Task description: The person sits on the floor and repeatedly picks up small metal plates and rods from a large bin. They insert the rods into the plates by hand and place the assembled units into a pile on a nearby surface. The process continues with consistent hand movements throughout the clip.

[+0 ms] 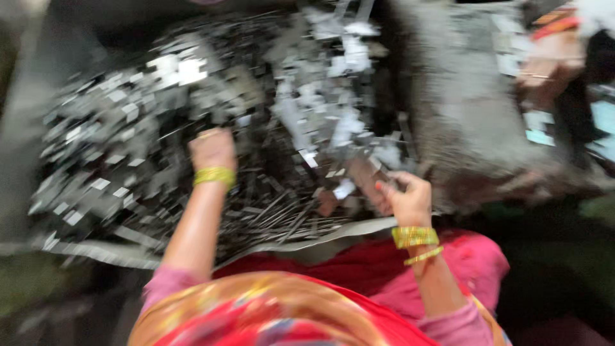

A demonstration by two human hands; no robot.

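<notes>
I take the pile of metal strips [192, 128] as the landmark and read the head view from left to right.

Left of the pile's centre, my left hand [213, 148] is pushed into the heap from its near edge, knuckles up, a yellow bangle [215, 175] on the wrist. Motion blur hides the fingers; I cannot tell whether they are spread or closed on anything.

Along the near edge of the pile lies a bundle of long thin strips [282, 218]. Their long axes run roughly parallel, from lower left to upper right, fanning toward the far side. This bundle sits between the two hands, nearer the right one.

At the pile's near right corner, my right hand [400, 195] is curled, fingers together, apparently pinching one or more small flat pieces [344, 188] that point back toward the heap's middle. The blur leaves the grip itself uncertain.

Right of the pile stands a grey sack-like mass [474, 115]. Beyond it, at the far right, another person's hand [551, 64] shows, well apart from mine.
</notes>
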